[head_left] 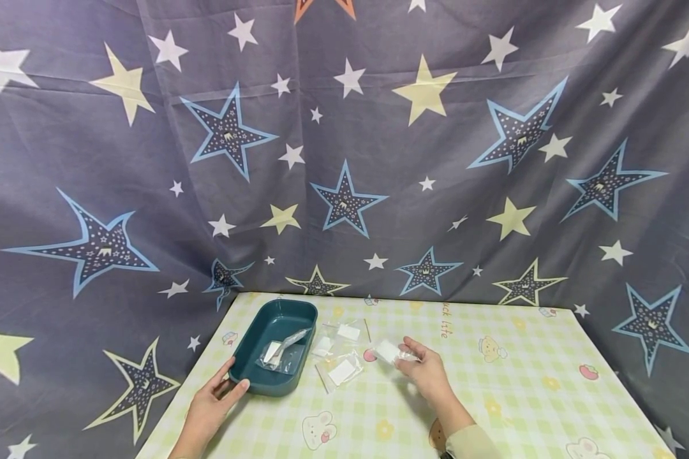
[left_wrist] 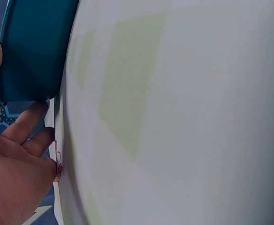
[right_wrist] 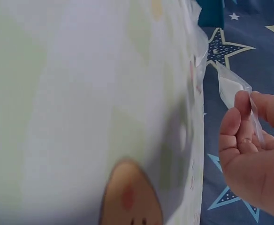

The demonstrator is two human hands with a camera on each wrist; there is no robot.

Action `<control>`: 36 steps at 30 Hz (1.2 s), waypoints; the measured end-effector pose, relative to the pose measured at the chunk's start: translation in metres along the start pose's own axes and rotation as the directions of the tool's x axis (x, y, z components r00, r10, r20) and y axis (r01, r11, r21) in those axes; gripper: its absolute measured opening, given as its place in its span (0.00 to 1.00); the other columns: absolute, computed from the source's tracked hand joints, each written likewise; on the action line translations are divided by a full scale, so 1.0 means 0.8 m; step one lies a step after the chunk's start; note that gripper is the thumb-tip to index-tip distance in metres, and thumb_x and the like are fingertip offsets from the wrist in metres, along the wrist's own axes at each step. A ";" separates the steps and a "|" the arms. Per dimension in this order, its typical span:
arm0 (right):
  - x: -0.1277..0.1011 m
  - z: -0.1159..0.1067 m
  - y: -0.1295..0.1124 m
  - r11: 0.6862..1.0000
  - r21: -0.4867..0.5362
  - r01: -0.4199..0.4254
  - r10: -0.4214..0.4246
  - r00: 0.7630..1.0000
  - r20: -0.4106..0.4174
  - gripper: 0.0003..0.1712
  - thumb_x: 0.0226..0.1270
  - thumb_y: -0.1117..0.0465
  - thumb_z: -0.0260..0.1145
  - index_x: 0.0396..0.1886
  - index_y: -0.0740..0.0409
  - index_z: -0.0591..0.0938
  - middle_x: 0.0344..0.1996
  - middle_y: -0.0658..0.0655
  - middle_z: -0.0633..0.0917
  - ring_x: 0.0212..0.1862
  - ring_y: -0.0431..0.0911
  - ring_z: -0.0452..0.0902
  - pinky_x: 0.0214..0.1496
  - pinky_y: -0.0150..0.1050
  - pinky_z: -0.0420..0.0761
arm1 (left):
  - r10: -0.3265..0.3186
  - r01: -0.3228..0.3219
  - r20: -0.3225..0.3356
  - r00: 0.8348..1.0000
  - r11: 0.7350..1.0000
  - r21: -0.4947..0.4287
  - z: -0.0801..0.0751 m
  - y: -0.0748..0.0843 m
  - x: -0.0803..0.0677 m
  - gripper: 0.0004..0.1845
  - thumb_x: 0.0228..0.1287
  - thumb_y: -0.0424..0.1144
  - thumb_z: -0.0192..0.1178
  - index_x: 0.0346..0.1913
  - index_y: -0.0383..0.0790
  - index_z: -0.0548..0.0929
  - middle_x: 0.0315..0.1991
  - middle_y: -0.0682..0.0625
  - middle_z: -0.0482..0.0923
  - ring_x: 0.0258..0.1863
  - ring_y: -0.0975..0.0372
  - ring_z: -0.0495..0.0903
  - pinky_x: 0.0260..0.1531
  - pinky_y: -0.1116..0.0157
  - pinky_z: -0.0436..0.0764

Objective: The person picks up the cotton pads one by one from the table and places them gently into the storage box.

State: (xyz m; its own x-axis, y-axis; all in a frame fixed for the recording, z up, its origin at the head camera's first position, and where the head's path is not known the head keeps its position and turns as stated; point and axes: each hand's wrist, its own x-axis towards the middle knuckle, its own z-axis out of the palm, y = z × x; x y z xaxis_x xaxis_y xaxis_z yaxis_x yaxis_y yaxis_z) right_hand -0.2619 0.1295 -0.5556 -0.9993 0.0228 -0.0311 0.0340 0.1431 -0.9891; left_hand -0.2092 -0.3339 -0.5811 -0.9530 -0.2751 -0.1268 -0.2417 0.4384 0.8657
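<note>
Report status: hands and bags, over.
Left hand holds tray by corner. Right hand pinches raised bag. Another bag inside tray. Other bags on table between tray and right hand.

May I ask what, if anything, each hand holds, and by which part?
The right hand pinches a clear plastic bag with white contents by its right end; the left hand grips a rectangular teal container by its near left corner.

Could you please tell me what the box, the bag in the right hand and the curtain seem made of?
Box: probably smooth moulded plastic, given its even colour and rounded corners.
Bag: likely glossy plastic film, being see-through and wrinkled.
Curtain: matt fabric, judging by its soft creases; the fibre is unclear.
</note>
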 end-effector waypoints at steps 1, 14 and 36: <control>0.000 0.002 -0.001 1.000 0.005 0.005 -0.005 1.000 -0.004 0.38 0.68 0.68 0.73 0.76 0.69 0.73 0.69 0.70 0.82 0.58 0.54 0.88 0.48 0.30 0.88 | -0.001 0.001 -0.001 1.000 1.000 0.001 0.000 0.000 0.000 0.50 0.65 0.65 0.72 0.85 0.55 0.64 0.78 0.30 0.67 0.77 0.41 0.70 0.65 0.50 0.85; -0.008 0.024 -0.013 0.997 0.080 0.018 -0.016 1.000 -0.027 0.39 0.70 0.66 0.74 0.79 0.65 0.72 0.70 0.68 0.81 0.69 0.60 0.82 0.57 0.30 0.88 | -0.013 0.014 -0.006 1.000 1.000 0.028 -0.002 -0.003 -0.002 0.51 0.64 0.67 0.72 0.85 0.55 0.64 0.79 0.30 0.65 0.77 0.40 0.70 0.66 0.48 0.84; 0.008 0.074 -0.058 0.989 0.118 0.088 -0.096 0.993 0.071 0.41 0.69 0.69 0.73 0.80 0.64 0.71 0.71 0.69 0.80 0.40 0.51 0.94 0.51 0.40 0.92 | -0.002 0.002 -0.005 1.000 1.000 0.015 0.000 -0.002 0.001 0.49 0.65 0.66 0.71 0.85 0.57 0.64 0.79 0.31 0.66 0.77 0.40 0.71 0.66 0.49 0.84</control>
State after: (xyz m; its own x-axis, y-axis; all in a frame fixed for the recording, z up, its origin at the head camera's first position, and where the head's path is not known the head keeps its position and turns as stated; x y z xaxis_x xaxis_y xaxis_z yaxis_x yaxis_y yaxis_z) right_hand -0.2710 0.0641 -0.5182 -0.9966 -0.0615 0.0543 -0.0560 0.0270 -0.9981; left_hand -0.2094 -0.3351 -0.5823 -0.9516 -0.2802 -0.1261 -0.2464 0.4508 0.8579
